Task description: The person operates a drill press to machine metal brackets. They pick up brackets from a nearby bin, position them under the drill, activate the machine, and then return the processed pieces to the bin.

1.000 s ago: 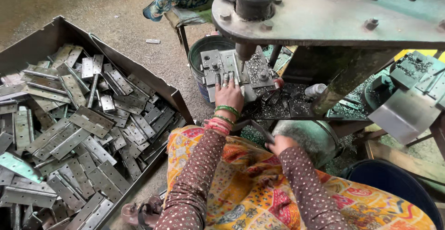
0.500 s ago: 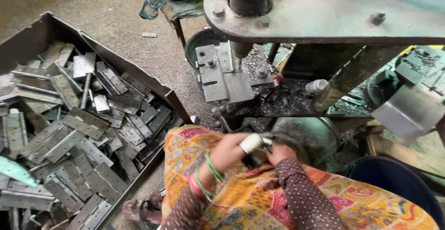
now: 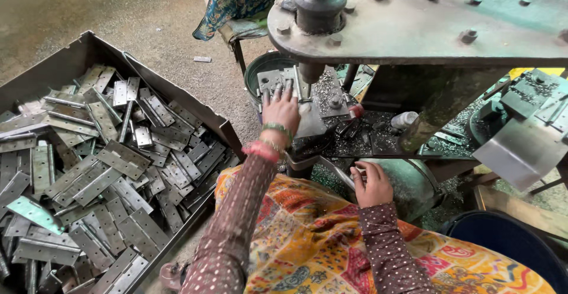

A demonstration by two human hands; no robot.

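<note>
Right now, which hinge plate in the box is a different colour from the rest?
The pale green hinge plate near the box's left edge; the others are bare grey metal.

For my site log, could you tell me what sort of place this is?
Probably a small metal-stamping workshop: a heavy green bolted steel press, a dark open box of flat grey metal hinge plates, and metal swarf round the die block.

We see soft, even daylight with weak shadows; under the press (image 3: 414, 27) it is dim, and the picture stays sharp.
</note>
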